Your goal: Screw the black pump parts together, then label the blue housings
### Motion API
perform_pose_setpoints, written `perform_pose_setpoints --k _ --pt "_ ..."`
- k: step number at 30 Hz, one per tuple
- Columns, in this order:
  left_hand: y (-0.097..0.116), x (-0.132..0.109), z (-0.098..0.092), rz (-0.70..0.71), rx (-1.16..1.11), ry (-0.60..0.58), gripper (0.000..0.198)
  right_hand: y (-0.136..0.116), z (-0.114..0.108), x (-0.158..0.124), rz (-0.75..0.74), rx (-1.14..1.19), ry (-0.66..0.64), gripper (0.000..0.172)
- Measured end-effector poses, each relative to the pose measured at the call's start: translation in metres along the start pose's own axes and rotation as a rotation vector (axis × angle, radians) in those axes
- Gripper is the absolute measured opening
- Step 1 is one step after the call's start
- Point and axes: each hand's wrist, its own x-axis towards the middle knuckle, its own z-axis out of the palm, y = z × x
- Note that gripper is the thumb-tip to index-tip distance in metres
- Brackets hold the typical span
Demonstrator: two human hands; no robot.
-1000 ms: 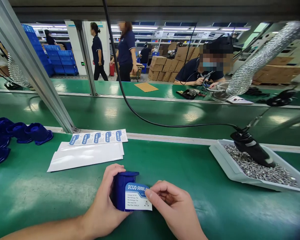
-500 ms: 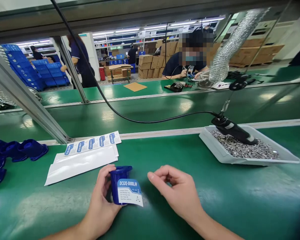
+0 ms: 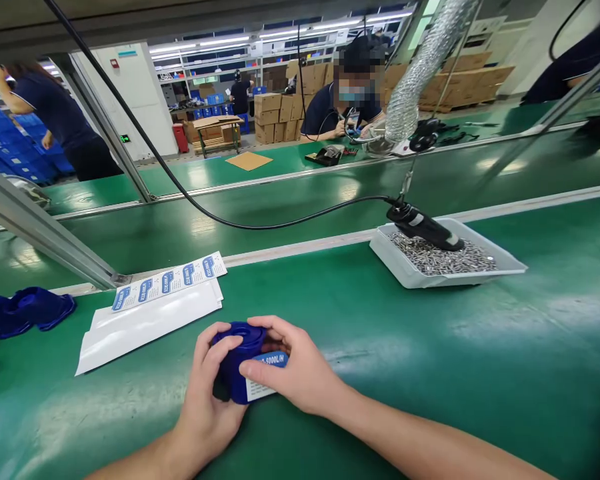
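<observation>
A dark blue plastic housing (image 3: 237, 381) stands upright on the green bench between my hands, its round top facing up. My left hand (image 3: 206, 393) is closed around its left side, with fingertips at the top rim. A white-and-blue label (image 3: 258, 391) lies on the housing's right front, partly covered. My right hand (image 3: 305, 370) is closed on the housing from the right, thumb over the label and fingers at the top and far side. Left of my hands lie a sheet of similar printed labels (image 3: 167, 281) and blank white backing strips (image 3: 150, 327).
More blue housings (image 3: 43, 308) sit at the far left. A grey tray (image 3: 405, 277) of small metal screws stands to the right, with a black power screwdriver (image 3: 425, 228) hanging over it on a cable. Across the bench a co-worker (image 3: 315, 120) sits working.
My right hand has moved left onto the housing and its label, from apart and beside it. My left fingers have shifted over the top rim. The view has turned slightly right.
</observation>
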Motion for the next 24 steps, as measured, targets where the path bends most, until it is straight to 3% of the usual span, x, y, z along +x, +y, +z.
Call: perform_pose_setpoints --k 5,11,19,24 --pt "-0.003 0.0 -0.002 -0.092 -0.109 0.016 0.065 -0.002 0.001 -0.005 0.011 -0.179 -0.033 0.081" --pt "-0.005 0.003 -0.004 -0.093 -0.119 0.036 0.072 -0.003 -0.001 -0.006 0.028 -0.3 -0.085 0.099" --pt "-0.003 0.003 -0.001 0.058 0.025 0.038 0.058 -0.003 -0.004 0.001 0.014 0.06 -0.044 0.061" --pt "-0.003 0.002 -0.001 0.074 0.048 0.04 0.058 0.002 -0.01 0.011 0.034 0.17 -0.065 0.062"
